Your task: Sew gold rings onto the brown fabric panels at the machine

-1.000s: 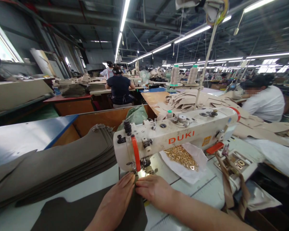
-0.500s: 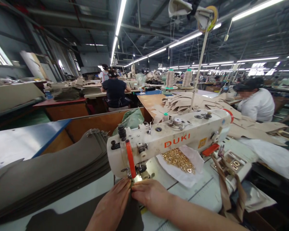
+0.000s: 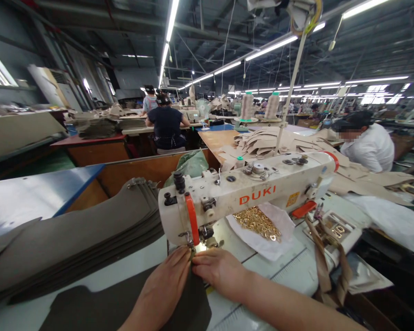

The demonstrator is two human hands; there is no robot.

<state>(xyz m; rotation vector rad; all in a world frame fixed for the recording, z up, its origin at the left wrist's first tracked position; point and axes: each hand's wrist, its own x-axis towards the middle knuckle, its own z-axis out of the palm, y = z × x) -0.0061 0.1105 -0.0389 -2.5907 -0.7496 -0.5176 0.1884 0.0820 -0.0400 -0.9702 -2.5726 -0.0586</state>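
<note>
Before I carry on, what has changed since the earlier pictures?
Only the view shifted slightly with the camera; nothing was visibly taken up or let go. The bare left hand and bare right hand stay at the dark grey-brown flat fabric by the white DUKI sewing machine.

My pale table point(image 3: 300, 276) (ruler-marked), under a sewing machine point(image 3: 224, 202), dark fabric point(image 3: 113, 299), panel stack point(image 3: 89, 230), white sheet point(image 3: 285, 227) and tray point(image 3: 353, 231).

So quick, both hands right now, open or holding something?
Left hand: fingers together on the dark fabric panel; pinching or pressing, can't tell.
Right hand: fingers bunched beside the left's, at the sewing machine; grip can't be told.
</note>
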